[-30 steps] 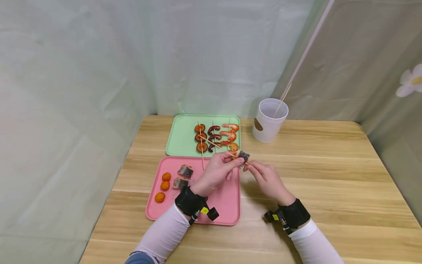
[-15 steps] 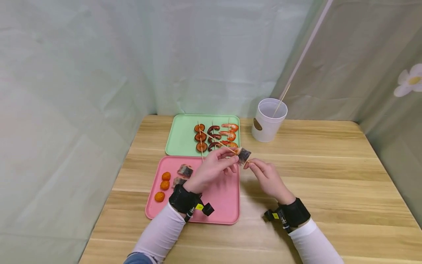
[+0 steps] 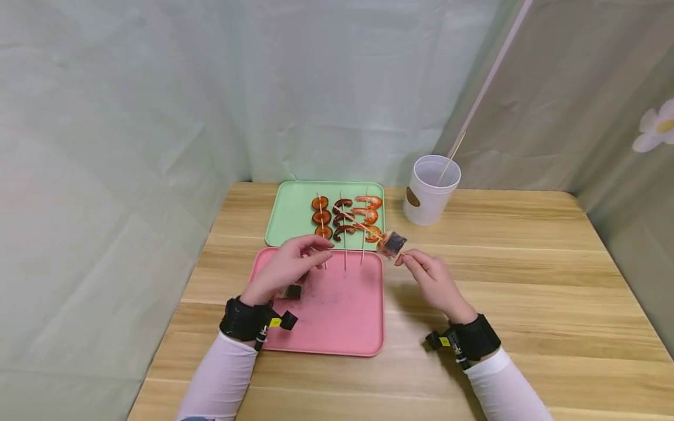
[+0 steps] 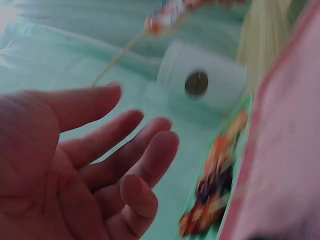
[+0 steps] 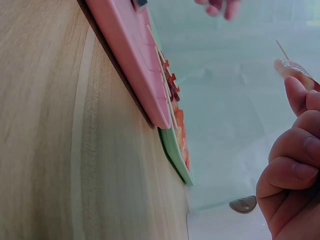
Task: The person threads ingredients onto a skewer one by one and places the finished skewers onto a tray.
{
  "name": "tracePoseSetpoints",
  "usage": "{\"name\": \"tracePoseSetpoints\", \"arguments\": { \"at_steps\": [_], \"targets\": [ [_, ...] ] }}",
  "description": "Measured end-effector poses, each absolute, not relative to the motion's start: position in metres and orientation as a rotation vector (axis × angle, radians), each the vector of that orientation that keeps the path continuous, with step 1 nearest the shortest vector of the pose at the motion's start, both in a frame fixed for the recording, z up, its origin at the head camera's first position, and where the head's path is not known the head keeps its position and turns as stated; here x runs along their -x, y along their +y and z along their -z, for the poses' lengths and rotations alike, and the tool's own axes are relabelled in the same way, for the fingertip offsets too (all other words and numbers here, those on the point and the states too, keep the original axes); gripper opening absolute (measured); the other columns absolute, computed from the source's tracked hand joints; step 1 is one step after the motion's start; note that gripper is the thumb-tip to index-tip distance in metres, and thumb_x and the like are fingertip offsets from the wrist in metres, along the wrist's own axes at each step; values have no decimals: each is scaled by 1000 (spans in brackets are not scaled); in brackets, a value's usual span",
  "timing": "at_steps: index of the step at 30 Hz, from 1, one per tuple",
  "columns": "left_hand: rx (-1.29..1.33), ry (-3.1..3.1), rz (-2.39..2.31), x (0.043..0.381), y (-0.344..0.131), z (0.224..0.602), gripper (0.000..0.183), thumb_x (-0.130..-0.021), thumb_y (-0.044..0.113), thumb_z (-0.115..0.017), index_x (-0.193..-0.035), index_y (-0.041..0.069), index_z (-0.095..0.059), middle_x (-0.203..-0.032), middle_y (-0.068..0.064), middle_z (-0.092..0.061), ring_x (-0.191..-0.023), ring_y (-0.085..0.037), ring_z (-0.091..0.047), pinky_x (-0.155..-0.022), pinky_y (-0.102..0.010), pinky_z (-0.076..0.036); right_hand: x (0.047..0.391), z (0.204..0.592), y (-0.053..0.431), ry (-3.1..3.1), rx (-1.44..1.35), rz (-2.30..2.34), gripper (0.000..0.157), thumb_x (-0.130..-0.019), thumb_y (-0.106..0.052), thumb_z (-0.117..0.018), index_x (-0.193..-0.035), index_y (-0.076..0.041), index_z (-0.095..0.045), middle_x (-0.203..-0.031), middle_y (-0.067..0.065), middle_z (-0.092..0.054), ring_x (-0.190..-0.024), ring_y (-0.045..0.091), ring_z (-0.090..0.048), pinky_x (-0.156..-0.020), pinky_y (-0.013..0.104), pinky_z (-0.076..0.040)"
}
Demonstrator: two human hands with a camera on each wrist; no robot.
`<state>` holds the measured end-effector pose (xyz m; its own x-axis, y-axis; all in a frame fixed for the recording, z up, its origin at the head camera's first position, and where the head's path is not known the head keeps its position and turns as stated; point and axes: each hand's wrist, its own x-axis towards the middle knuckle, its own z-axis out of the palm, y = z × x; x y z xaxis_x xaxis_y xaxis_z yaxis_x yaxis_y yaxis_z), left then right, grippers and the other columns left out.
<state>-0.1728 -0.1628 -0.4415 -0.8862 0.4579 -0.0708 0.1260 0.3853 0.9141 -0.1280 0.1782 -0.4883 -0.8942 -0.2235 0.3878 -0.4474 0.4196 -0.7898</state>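
My right hand [image 3: 434, 283] pinches the lower end of a bamboo skewer [image 3: 354, 220]. A fish piece with dark skin [image 3: 393, 244] is threaded on it just above the fingertips. The skewer slants up to the left, over the green tray. My left hand [image 3: 286, 263] hovers over the left part of the pink tray [image 3: 342, 321], fingers loosely bent and holding nothing, as its palm [image 4: 65, 175] in the left wrist view confirms. Below that hand lies another fish piece [image 3: 292, 292] on the pink tray, with one more mostly hidden. The orange balls are hidden behind the hand.
Behind lies a green tray [image 3: 289, 213] with skewered mushroom slices [image 3: 322, 217], small octopus pieces [image 3: 344, 219] and shrimp [image 3: 370, 216]. Their stick ends reach over the pink tray's far rim. A white bucket [image 3: 429, 193] with one skewer leaning in it stands back right.
My left hand has let go of the fish piece and moved left over the pink tray, covering the orange balls. My right hand still pinches the skewer, nearly in place.
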Motion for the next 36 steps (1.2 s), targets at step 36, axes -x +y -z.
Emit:
{"name": "tracePoseSetpoints", "arguments": {
  "at_steps": [36],
  "targets": [
    [-629,2769,-535,152,-221,468,42,-74,20,-101,-100,13,-70,-84,3,-62,-72,-15,-53,-63,-35,-48,128,486,183,-2452,-587,-1500,25,-111,-6,-55,-106,-13,-77,-65,-11,-38,-55,5,-31,-55,31,-33]
  ]
}}
